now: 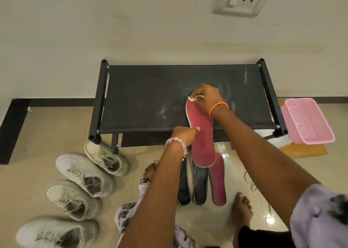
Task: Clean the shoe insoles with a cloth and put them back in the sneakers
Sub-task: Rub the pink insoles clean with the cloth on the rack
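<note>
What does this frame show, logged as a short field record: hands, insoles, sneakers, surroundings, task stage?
left hand: left hand grips the side edge of the held red insole
right hand: right hand presses a white cloth on the insole's far tip
insoles on floor: one red insole and two dark insoles lie below the held one
sneakers: four pale sneakers on the floor at left, no insole visibly inside
surroundings: black rack, pink basket to its right
task stage: wiping; none returned yet
</note>
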